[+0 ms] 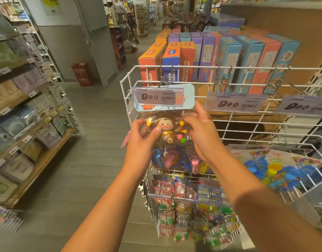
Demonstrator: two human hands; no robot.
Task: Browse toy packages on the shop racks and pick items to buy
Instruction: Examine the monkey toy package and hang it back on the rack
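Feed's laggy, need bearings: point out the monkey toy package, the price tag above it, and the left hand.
monkey toy package (165,129): head view, on the monkey's face.
price tag (157,96): head view, on its printed digits.
left hand (142,137): head view, on its back.

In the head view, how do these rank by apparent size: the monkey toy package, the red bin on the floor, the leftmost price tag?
1. monkey toy package
2. leftmost price tag
3. red bin, though it stands farther away, so its true size is unsure.

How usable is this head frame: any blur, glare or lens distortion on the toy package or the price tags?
Head view: warm indoor light; the monkey toy package is fairly sharp, with slight glare on its plastic. The nearest price tag is readable, the rightmost tag smeared. Wide-angle bending curves the wire rack and left shelves, which look soft.
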